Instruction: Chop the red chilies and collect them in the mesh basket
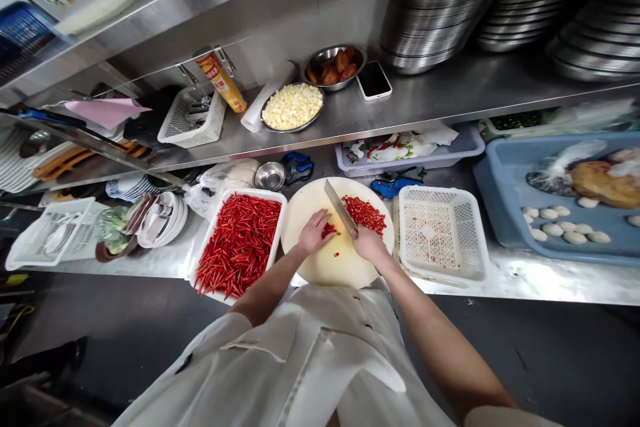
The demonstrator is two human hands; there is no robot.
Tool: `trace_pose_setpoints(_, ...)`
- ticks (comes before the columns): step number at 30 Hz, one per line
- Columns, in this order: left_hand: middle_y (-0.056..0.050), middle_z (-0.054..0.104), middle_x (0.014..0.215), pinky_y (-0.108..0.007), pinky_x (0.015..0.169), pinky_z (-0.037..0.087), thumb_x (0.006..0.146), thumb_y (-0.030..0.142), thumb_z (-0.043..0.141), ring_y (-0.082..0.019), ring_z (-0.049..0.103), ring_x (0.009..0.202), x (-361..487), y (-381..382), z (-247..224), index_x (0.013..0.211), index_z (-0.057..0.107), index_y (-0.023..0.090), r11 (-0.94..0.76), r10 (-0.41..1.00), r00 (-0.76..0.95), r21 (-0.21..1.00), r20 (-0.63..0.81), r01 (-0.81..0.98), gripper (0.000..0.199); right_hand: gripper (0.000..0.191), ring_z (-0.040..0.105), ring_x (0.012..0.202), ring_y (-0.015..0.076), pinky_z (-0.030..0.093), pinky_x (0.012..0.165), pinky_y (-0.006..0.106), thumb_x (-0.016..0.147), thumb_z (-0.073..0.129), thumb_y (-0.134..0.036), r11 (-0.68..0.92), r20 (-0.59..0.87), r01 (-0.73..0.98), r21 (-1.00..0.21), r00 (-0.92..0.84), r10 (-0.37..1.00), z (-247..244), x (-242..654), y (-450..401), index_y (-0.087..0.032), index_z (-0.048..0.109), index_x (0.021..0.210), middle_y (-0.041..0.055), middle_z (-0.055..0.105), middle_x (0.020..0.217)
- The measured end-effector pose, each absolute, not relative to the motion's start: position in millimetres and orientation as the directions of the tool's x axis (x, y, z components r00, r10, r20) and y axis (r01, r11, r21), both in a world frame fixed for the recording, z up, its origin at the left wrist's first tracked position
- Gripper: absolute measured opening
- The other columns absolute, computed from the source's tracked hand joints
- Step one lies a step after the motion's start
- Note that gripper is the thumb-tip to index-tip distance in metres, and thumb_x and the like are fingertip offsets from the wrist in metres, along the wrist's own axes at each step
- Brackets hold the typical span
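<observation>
A round cutting board lies in front of me on the steel counter. My right hand is closed round the handle of a broad kitchen knife, whose blade points away from me and to the left. Left of the blade, my left hand rests on the board with its fingers bent over a few red chili peppers. A pile of chopped red chilies lies right of the knife. Beside the board on the left stands a white basket heaped with whole red chilies.
A white perforated basket with red specks stands right of the board, and a blue tub farther right. The shelf above holds a bowl of chopped pale food, a phone and stacked metal bowls.
</observation>
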State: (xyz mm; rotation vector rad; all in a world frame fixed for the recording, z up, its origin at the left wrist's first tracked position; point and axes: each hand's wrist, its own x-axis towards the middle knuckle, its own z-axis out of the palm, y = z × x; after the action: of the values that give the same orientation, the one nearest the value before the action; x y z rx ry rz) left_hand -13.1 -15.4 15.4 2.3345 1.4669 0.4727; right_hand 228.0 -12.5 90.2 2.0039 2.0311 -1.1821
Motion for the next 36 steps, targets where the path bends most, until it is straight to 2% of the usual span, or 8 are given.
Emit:
trace_pose_setpoints(4, -0.015, 0.058, 0.157, -0.055, 0.132, 0.041, 0.105, 0.055, 0.062, -0.031, 0.05, 0.152, -6.4, -22.3, 9.2, 0.147, 0.059, 0.023, -0.367, 0.927, 0.349, 0.513, 0.137, 0.776, 0.053, 0.039, 0.075, 0.114, 0.0302, 0.05, 0.094, 0.033, 0.113, 0.041, -0.032, -0.145, -0.525, 0.873, -0.466, -0.141, 0.839, 94.8, 224.4, -16.8, -0.014, 0.07, 0.131, 0.0214, 0.078, 0.123)
trace_pose_setpoints(11, -0.017, 0.058, 0.152, -0.056, 0.126, 0.045, 0.099, 0.06, 0.069, -0.033, 0.053, 0.145, -34.2, -13.0, 24.3, 0.152, 0.056, 0.023, -0.507, 0.843, 0.527, 0.49, 0.111, 0.709, 0.066, 0.041, 0.073, 0.119, 0.0308, 0.05, 0.094, 0.033, 0.114, 0.041, -0.035, -0.175, -0.524, 0.862, -0.476, -0.118, 0.843, 97.0, 226.2, -16.7, -0.012, 0.071, 0.131, 0.0221, 0.076, 0.128)
trace_pose_setpoints(13, -0.016, 0.059, 0.152, -0.056, 0.126, 0.045, 0.1, 0.058, 0.069, -0.033, 0.052, 0.145, -32.3, -3.0, 27.0, 0.146, 0.061, 0.025, -0.555, 0.806, 0.584, 0.47, 0.1, 0.686, 0.058, 0.042, 0.073, 0.119, 0.0314, 0.05, 0.094, 0.033, 0.114, 0.041, -0.036, -0.171, -0.511, 0.865, -0.471, -0.11, 0.853, 97.4, 225.5, -17.5, -0.012, 0.07, 0.131, 0.0221, 0.076, 0.128)
trace_pose_setpoints(16, -0.013, 0.067, 0.136, -0.053, 0.119, 0.05, 0.104, 0.053, 0.064, -0.03, 0.059, 0.135, -21.0, 6.0, 26.7, 0.13, 0.068, 0.024, -0.593, 0.764, 0.639, 0.482, 0.084, 0.646, 0.039, 0.041, 0.073, 0.119, 0.0309, 0.051, 0.093, 0.033, 0.113, 0.041, -0.035, -0.174, -0.5, 0.877, -0.447, -0.084, 0.862, 98.7, 221.5, -21.0, -0.013, 0.07, 0.132, 0.0203, 0.077, 0.127)
trace_pose_setpoints(19, -0.012, 0.069, 0.125, -0.05, 0.11, 0.054, 0.105, 0.05, 0.061, -0.029, 0.063, 0.124, -13.2, 2.2, 27.4, 0.121, 0.069, 0.023, -0.553, 0.803, 0.587, 0.505, 0.108, 0.663, 0.033, 0.04, 0.074, 0.117, 0.0295, 0.051, 0.093, 0.032, 0.113, 0.042, -0.035, -0.187, -0.494, 0.887, -0.422, -0.052, 0.868, 100.3, 215.8, -26.6, -0.015, 0.072, 0.13, 0.0181, 0.078, 0.125)
trace_pose_setpoints(23, -0.013, 0.067, 0.126, -0.049, 0.112, 0.052, 0.102, 0.05, 0.065, -0.029, 0.062, 0.124, -21.9, -3.7, 36.2, 0.124, 0.069, 0.023, -0.532, 0.823, 0.55, 0.53, 0.141, 0.66, 0.034, 0.041, 0.073, 0.119, 0.0287, 0.05, 0.097, 0.031, 0.113, 0.042, -0.034, -0.186, -0.492, 0.9, -0.394, -0.035, 0.87, 101.7, 208.8, -33.5, -0.014, 0.074, 0.128, 0.0191, 0.078, 0.125)
trace_pose_setpoints(29, -0.012, 0.067, 0.133, -0.047, 0.119, 0.048, 0.103, 0.039, 0.06, -0.028, 0.058, 0.132, -37.7, 15.5, 41.2, 0.119, 0.071, 0.024, -0.69, 0.614, 0.781, 0.555, 0.111, 0.464, 0.025, 0.043, 0.074, 0.117, 0.0291, 0.05, 0.095, 0.031, 0.114, 0.04, -0.035, -0.199, -0.491, 0.91, -0.365, -0.007, 0.871, 99.1, 184.2, -28.0, -0.011, 0.072, 0.131, 0.0212, 0.077, 0.126)
trace_pose_setpoints(36, -0.012, 0.068, 0.134, -0.047, 0.117, 0.048, 0.101, 0.039, 0.064, -0.029, 0.059, 0.131, -40.8, 18.7, 33.9, 0.12, 0.072, 0.024, -0.716, 0.587, 0.799, 0.547, 0.133, 0.435, 0.026, 0.042, 0.074, 0.12, 0.0281, 0.05, 0.096, 0.029, 0.113, 0.043, -0.035, -0.23, -0.519, 0.917, -0.327, 0.029, 0.854, 97.7, 167.6, -13.1, -0.01, 0.072, 0.129, 0.0216, 0.078, 0.125)
